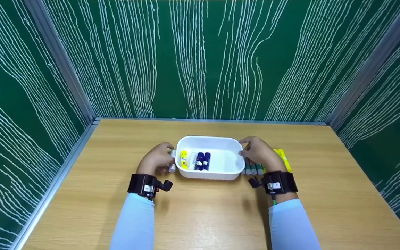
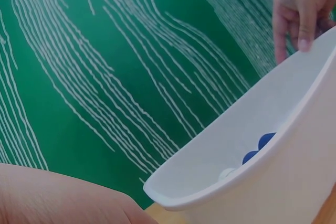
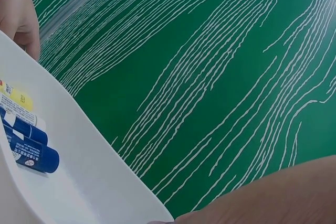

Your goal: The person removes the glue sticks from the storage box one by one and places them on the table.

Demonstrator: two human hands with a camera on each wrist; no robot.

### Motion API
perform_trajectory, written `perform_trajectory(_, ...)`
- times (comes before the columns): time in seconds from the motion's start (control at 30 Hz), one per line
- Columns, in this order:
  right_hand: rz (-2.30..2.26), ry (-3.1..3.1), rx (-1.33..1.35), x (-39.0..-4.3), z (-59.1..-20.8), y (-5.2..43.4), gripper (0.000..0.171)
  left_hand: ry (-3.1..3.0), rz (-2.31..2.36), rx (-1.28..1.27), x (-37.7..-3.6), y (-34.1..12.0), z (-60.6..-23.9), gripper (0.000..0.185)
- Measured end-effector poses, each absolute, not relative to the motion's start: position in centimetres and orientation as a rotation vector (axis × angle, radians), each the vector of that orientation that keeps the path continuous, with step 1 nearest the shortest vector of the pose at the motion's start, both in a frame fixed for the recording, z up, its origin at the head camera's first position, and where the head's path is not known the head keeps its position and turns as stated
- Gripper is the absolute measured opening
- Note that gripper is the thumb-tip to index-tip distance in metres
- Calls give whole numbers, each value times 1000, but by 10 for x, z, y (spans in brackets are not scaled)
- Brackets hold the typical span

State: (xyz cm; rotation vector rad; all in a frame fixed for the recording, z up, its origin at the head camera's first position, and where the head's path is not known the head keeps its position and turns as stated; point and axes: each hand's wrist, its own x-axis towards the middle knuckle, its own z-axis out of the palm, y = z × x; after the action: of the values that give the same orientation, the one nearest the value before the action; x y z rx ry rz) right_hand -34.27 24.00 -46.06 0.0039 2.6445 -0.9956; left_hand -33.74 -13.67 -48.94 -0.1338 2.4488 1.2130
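Tub [image 1: 210,175] has its right rim pinched by the right hand [image 1: 260,152], likely for steadying, and left hand [image 1: 157,158] at its left end, grip I can't tell.

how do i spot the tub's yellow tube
In front of the streaked green wall, find the white rounded tub. In the head view, its left end holds the yellow cylindrical tube, the only yellow one inside, beside a white tube and two navy tubes.
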Motion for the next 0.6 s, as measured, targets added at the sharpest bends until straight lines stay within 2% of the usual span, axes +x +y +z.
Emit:
perform_trajectory(0.27,-1005,2635,4,-341,-460,241,53,2456,1223,-108,-336,-132,-492,62)
perform_trajectory(0.6,-1010,2662,-38,-342,-461,240,52,2511,1191,-56,-337,-133,-490,55)
